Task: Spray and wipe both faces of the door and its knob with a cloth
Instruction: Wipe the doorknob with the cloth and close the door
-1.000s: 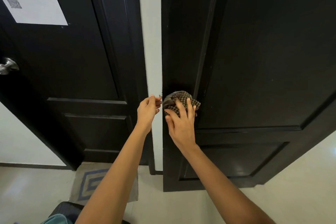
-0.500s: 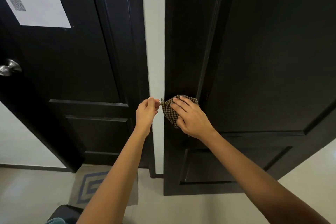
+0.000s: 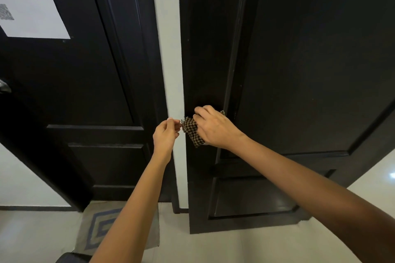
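Here, checked cloth (image 3: 192, 132) under right hand (image 3: 215, 130).

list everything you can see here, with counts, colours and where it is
right door: 1, black, right side
left door: 1, black, left side
paper sign: 1, white, top of left door
door knob: 1, silver, far left edge
wall strip: 1, white, between the doors
checked cloth: 1, brown and black, against right door
door mat: 1, grey and blue, floor below left door
floor: 1, pale, bottom
left hand: 1, fingers curled at right door's edge
right hand: 1, grips checked cloth
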